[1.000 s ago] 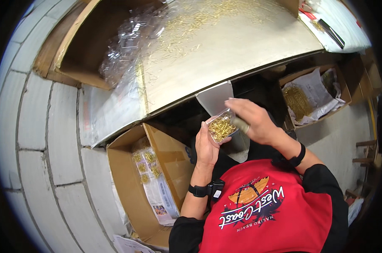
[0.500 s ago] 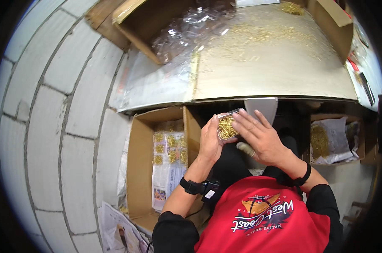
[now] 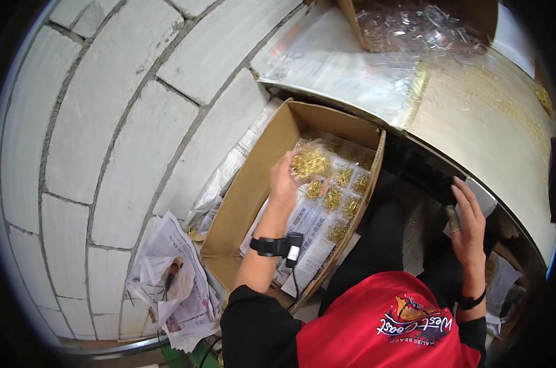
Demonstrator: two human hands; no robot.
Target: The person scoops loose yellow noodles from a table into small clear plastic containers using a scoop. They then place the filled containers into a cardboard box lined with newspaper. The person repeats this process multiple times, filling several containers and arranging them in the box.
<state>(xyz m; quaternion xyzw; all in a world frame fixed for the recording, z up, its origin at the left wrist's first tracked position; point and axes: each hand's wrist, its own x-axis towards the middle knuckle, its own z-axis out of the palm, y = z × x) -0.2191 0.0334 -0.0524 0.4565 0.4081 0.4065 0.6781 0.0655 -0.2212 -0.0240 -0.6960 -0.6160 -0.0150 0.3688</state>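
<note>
My left hand [image 3: 283, 183] grips a small clear plastic box [image 3: 311, 163] heaped with thin gold-coloured wire pieces, too blurred to name exactly. It is over the far part of a long cardboard carton [image 3: 244, 195]. Inside the carton, several similar filled boxes [image 3: 332, 197] sit in rows on newspaper [image 3: 308, 232]. My right hand [image 3: 470, 228] is off to the right by the table edge, fingers stretched and apart, holding nothing. A pale cover is on one of its digits.
Loose gold pieces [image 3: 505, 101] lie scattered over the table [image 3: 456, 122]. Behind, an open carton holds empty clear boxes [image 3: 416, 29]. Crumpled newspaper [image 3: 183, 288] lies left of the long carton, beside the white block wall [image 3: 127, 129]. Another container with paper [image 3: 502, 282] is at lower right.
The view has turned left. My left hand has carried the filled plastic box from in front of me to above the carton. My right hand has come away from that box.
</note>
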